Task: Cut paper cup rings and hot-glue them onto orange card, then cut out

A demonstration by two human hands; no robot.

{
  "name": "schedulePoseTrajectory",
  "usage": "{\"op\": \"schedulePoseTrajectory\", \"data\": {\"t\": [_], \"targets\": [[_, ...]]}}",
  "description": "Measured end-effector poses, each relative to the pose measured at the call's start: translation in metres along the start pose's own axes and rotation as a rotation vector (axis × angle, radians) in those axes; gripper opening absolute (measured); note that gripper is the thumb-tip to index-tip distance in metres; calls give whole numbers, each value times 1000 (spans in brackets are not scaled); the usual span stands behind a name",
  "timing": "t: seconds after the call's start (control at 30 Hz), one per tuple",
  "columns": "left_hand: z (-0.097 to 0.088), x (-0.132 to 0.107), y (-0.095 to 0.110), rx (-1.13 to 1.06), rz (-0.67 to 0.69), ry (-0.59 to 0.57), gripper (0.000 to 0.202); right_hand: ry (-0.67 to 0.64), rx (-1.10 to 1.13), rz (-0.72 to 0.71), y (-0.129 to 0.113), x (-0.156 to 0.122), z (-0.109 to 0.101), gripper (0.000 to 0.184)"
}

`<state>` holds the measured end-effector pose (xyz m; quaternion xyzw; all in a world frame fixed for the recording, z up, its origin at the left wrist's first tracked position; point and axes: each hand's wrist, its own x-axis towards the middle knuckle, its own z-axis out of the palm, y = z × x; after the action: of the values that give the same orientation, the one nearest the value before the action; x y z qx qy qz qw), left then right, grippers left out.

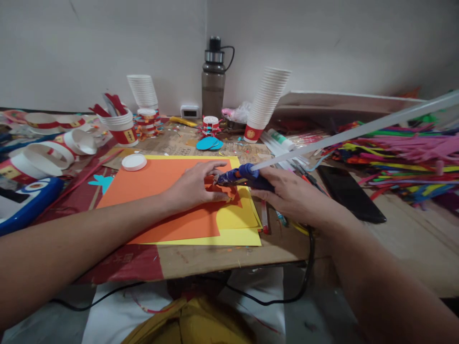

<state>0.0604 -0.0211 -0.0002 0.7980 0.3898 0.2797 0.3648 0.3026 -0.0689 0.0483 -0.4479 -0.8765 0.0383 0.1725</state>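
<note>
The right hand (287, 196) gripped the blue glue gun (244, 176) shut-fisted, nozzle just beyond its knuckles at the small orange cut-out (231, 195) pinned under the left hand (195, 186)'s flattened fingers on the orange sheet (150, 191); gluing seemed barely begun.

We held the glue gun (239, 177) in our right hand (287, 196), nozzle at the orange cutout (224, 191); left hand (195, 187) pinned it on the orange paper (158, 191).

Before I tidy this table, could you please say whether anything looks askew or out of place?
Yes: the tall stack of paper cups beyond the glue gun in the right hand leans instead of standing upright, and several cut cups lie on their sides at the left edge.
</note>
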Motion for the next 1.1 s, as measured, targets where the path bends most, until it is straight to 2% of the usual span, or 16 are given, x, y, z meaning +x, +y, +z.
{"op": "schedulePoseTrajectory", "data": {"t": [0.4, 0.6, 0.93, 1.1], "targets": [[-1, 0, 1, 47, -16, 7, 81, -9, -83, 30, 0, -4, -7, 10], [-1, 0, 0, 37, -1, 10, 81, -11, -22, -4, -5, 0, -6, 18], [0, 1, 0, -12, -2, -6, 83, -17, -16, 3, -6, 2, -1, 15], [0, 0, 2, 46, -4, 11, 81, -1, -42, 3, -5, 1, 1, 16]]}}
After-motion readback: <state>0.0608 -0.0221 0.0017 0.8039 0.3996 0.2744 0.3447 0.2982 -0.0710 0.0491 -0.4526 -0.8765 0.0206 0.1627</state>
